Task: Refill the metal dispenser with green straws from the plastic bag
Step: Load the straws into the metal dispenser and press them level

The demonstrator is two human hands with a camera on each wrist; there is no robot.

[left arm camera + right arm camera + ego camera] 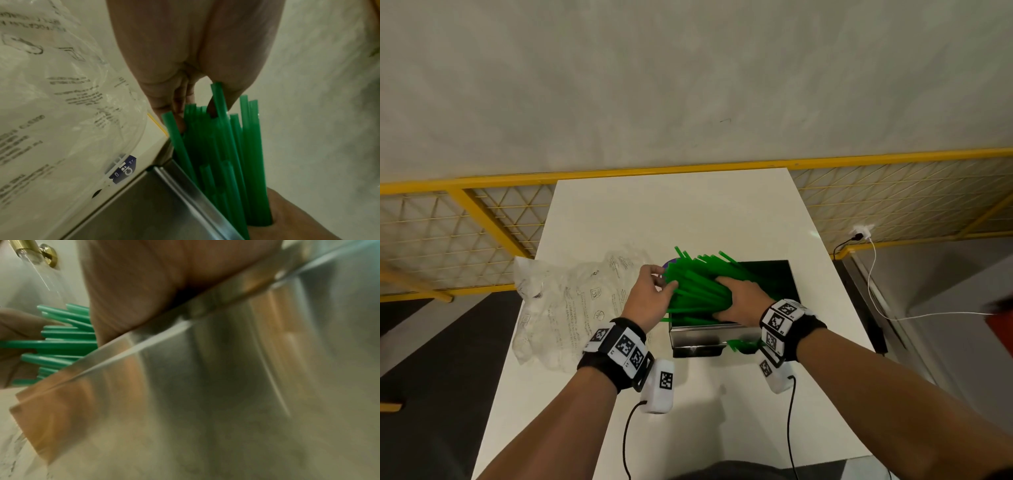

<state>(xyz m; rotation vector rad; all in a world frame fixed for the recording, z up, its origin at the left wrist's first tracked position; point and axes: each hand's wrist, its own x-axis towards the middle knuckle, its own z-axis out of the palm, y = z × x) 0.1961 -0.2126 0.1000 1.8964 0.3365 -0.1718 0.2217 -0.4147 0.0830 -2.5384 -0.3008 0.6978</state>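
White tabletop (671,212), yellow mesh railing (482,219) behind. Step in hand: seating the bunch of green plastic straws (698,284) in the open box-shaped metal dispenser (702,337). My right hand (743,301) presses flat on the bunch; my left hand (650,298), fingers loosely curled, touches the splayed tips. Crumpled clear plastic bag (565,301) lies just left. Next, I judge: square the ends, ease them down.

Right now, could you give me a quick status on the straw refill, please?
Right hand pressing green straws into metal dispenser. Left hand squaring their ends. Plastic bag lies left.
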